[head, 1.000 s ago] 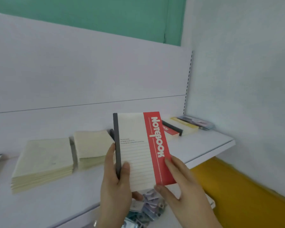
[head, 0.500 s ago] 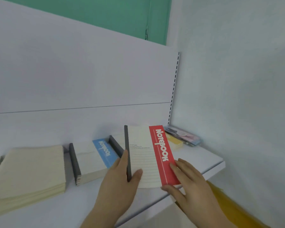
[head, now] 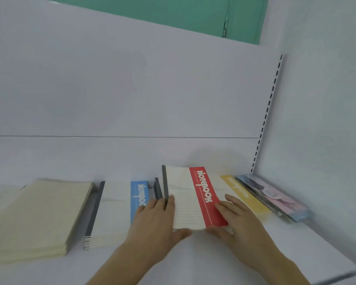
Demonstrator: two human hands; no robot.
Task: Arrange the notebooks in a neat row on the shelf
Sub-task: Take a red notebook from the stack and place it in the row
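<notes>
A red-striped notebook [head: 190,197] with a dark spine is tilted low over the white shelf [head: 203,264], between a blue-striped stack [head: 119,212] and a yellow-striped notebook [head: 243,194]. My left hand [head: 156,221] grips its spine edge with the thumb under the near corner. My right hand [head: 236,221] holds the red side, fingers spread on the cover. More dark spines [head: 158,190] show just behind the red notebook, partly hidden. A cream stack [head: 39,219] lies at the left.
A pink and blue plastic-wrapped packet [head: 275,198] lies in the right corner against the wall. The shelf's back panel rises straight behind the row. The shelf's front edge [head: 337,277] runs along the lower right.
The red notebook has come down from upright in front of me to low over the shelf, between the blue and yellow ones. Both hands moved forward with it.
</notes>
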